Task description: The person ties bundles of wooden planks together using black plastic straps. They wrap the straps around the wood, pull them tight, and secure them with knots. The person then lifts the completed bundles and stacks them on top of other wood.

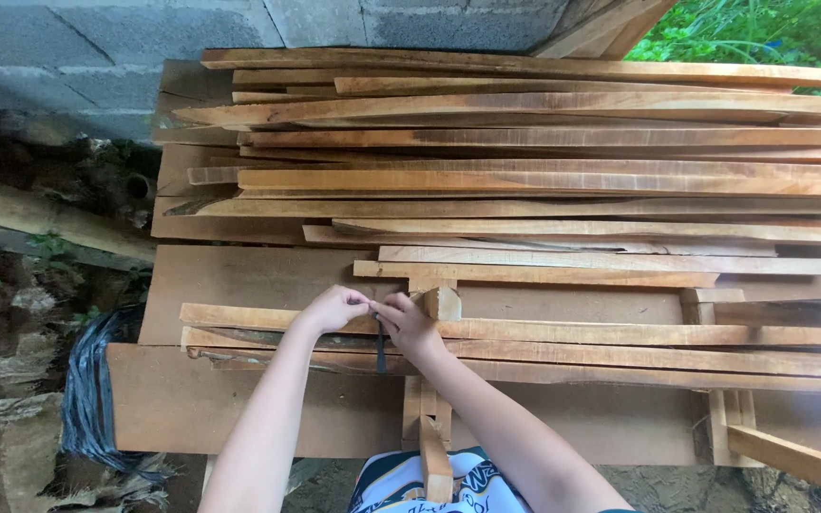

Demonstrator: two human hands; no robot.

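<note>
Left hand point(333, 308) and right hand point(407, 323) meet over the nearest slat point(620, 333), both grips pinching a dark strap point(380, 353) hanging down beside a wooden block point(442, 303).

Slat pile point(544, 161) behind hands; black bag point(92, 389) left of table point(239, 408).

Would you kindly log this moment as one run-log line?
left hand and right hand: together pinching dark strap | over wooden slat | slat pile behind
</note>
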